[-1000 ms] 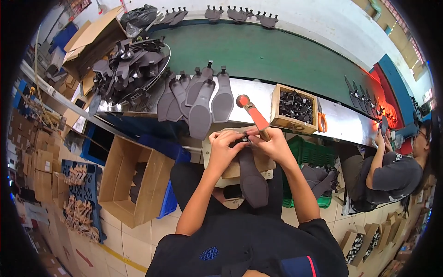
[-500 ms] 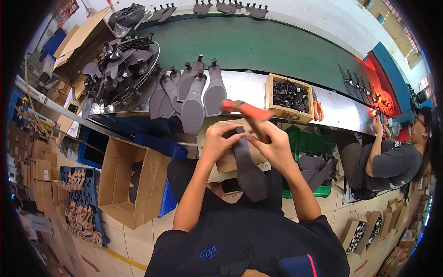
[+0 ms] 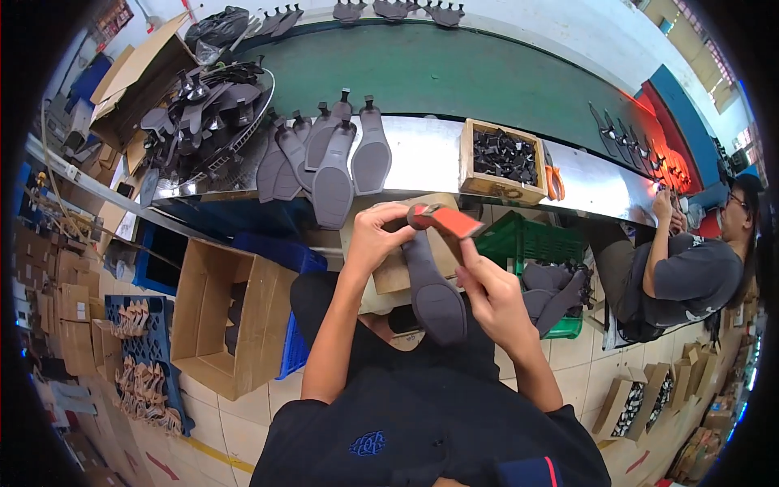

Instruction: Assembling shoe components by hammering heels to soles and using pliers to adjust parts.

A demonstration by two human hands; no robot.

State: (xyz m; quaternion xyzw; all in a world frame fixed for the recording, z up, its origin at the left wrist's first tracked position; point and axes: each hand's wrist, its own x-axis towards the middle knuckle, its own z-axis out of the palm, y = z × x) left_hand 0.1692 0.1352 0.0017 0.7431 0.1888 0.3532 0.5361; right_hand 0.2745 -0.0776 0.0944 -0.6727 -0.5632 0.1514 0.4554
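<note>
My left hand (image 3: 376, 242) grips the heel end of a dark grey shoe sole (image 3: 438, 302), which points down toward my lap. My right hand (image 3: 495, 302) is closed around a hammer with a red-orange head (image 3: 456, 223). The hammer head hangs over the heel end and my left fingertips, hiding the heel and whether they touch. Beneath the heel end is a pale wooden block (image 3: 391, 280) between my knees.
Heeled soles (image 3: 331, 191) lie on the metal bench edge, left of a wooden box (image 3: 501, 191) of small black pieces and orange-handled pliers (image 3: 555, 183). A cardboard box (image 3: 272, 325) stands left, a green crate (image 3: 519, 235) right. A co-worker (image 3: 690, 280) sits at far right.
My right hand has moved down and right, away from the sole's heel, and now holds the hammer more plainly. The hammer head has shifted lower, over the heel end. My left hand stays there.
</note>
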